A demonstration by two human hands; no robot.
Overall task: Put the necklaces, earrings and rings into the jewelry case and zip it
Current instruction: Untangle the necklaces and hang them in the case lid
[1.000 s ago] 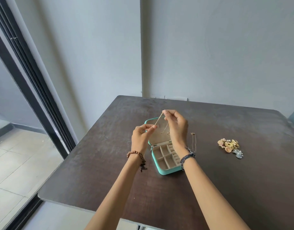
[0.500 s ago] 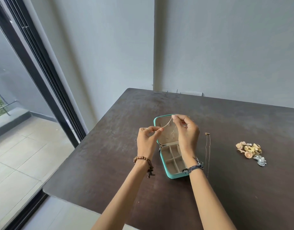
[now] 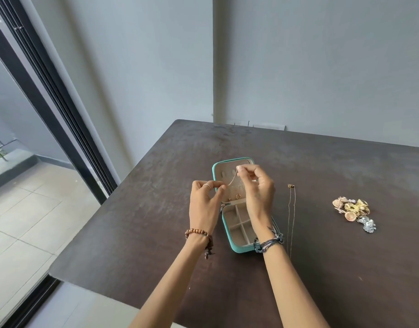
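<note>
Fingertips of left hand (image 3: 205, 204) and right hand (image 3: 257, 185) pinch necklace (image 3: 232, 179).

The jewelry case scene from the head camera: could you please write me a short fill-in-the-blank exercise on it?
1. The teal jewelry case lies ____ on the dark table.
2. Both hands pinch a thin ____ above the case: left hand, right hand.
3. A second necklace lies stretched out to the ____ of the case.
4. The heap of earrings and rings rests on the ____.

Missing words: open; chain; right; table
</note>
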